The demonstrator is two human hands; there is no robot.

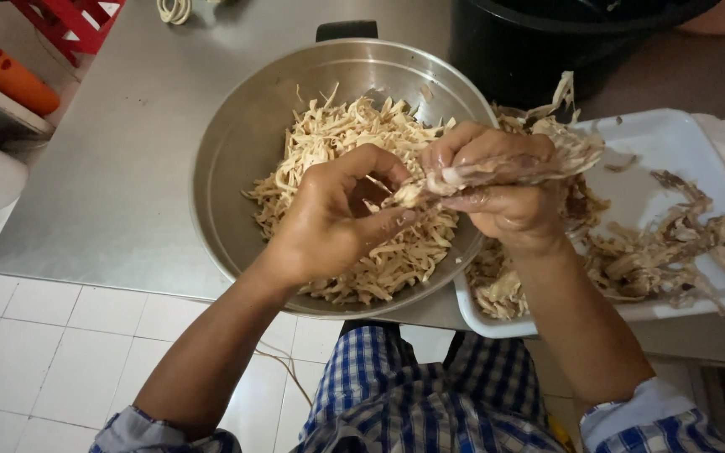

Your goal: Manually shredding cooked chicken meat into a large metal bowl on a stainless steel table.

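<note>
Looks like the shredding is well past halfway, judging by the piles: the big metal bowl (237,159) on the steel desk (119,168) already holds a thick heap of pale thin shreds (337,143), while the white tray (673,143) to the right has only a thinner scatter of brownish unshredded pieces (656,252) left, most of them along its near edge. Both hands are over the bowl's right side, working one piece (497,168) between them. The left hand (329,218) is pinching a strand at its end with thumb and fingertips, and the right hand (497,189) is closed around the rest of it, which trails back over the tray. A black pot (530,42) sits behind, can't tell what's inside. Orange handle (10,80) and red crate (69,21) off at the far left.
</note>
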